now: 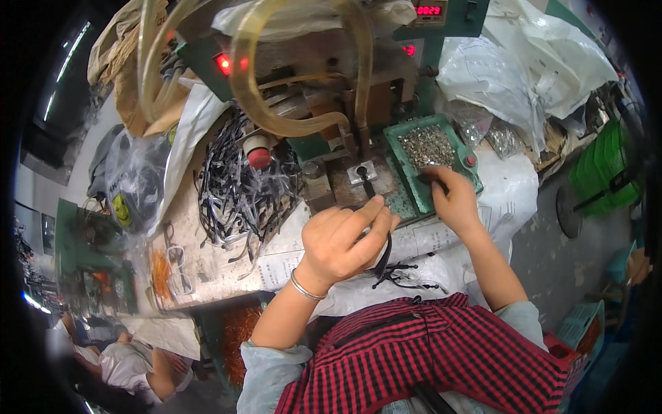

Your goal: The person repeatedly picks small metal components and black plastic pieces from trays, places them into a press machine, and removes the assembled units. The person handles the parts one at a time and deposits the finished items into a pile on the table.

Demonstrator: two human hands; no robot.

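Observation:
My left hand [343, 238] is closed, pinching a slim black strip that looks like an eyeglass temple [384, 257]. The strip's far end lies at a small silver metal block [361, 172] on the machine's worktable. Off to the right, my right hand [453, 200] reaches to the near side of a green tray [394, 141] of tiny metal parts [427, 147]. Its fingers are curled together, and whatever they pinch is too small to make out. More black strips [407, 277] lie on white plastic between my left hand and my lap.
A green machine [441, 65] with red displays and yellowish hoses [241, 62] stands ahead. Left of its red button [259, 157] lies a heap of plastic-wrapped black strips [238, 186]. Plastic bags [483, 69] sit back right, green baskets [603, 165] beyond. Another person [141, 366] sits lower left.

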